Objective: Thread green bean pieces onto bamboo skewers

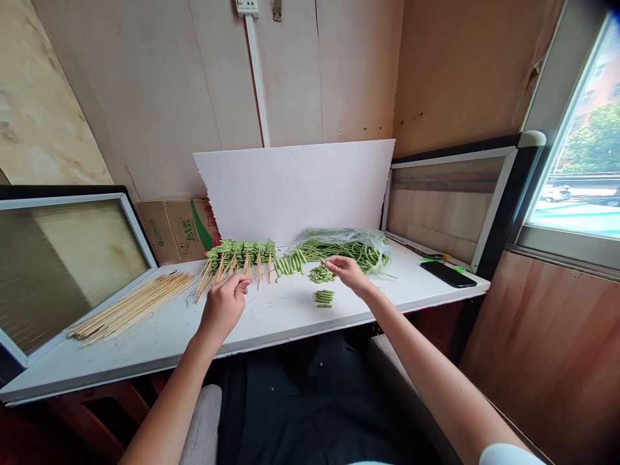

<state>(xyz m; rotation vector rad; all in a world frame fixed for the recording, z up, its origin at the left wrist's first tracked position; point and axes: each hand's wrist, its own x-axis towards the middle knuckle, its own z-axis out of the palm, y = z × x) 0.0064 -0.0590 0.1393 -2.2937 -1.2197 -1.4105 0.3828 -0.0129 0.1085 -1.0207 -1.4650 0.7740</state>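
Observation:
My left hand [227, 301] is curled closed above the table, just in front of the bean skewers [242, 250]; anything in its fingers is too small to make out. My right hand [347, 271] has its fingertips pinched together over a pile of short green bean pieces [320, 275], and what they hold is hidden. Close to it on the near side lies a neat row of cut bean lengths [324, 298]. Longer bean pieces [289, 261] sit between the finished-looking skewers and the pile. Behind my right hand, long green beans [339, 250] rest in a clear plastic bag [375, 239].
Bare bamboo skewers [133, 303] are spread on the left of the white table [276, 323]. A cardboard box [177, 229] and a white board [300, 194] stand at the back. A black phone [448, 274] lies near the right edge. Framed glass panels [450, 200] flank the table.

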